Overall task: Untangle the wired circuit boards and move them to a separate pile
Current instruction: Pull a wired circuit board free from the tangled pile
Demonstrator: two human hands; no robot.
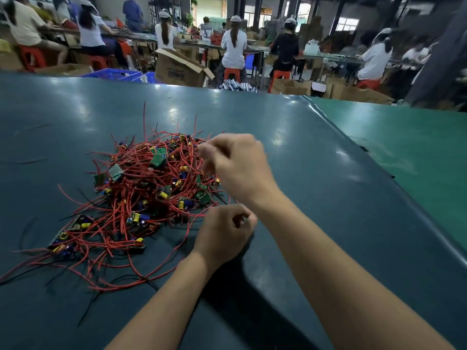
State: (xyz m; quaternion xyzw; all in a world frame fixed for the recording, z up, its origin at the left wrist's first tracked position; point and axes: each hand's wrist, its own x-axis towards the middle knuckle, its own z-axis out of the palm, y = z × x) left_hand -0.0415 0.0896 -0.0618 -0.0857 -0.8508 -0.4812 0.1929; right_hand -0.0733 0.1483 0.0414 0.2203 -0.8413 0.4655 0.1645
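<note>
Blurring right hand (237,168) over tangled circuit boards (141,188), grip unclear

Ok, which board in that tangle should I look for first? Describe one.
On the dark table, find the red wire pile. Near its top sits a green board, tilted up on edge, above the yellow-capped ones lower down.

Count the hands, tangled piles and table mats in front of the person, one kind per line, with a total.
Hands: 2, the left hand and the right hand
Pile of wired boards: 1, boards inside too tangled to count
Mats: 2, the dark mat and the green mat
Total: 5
</note>
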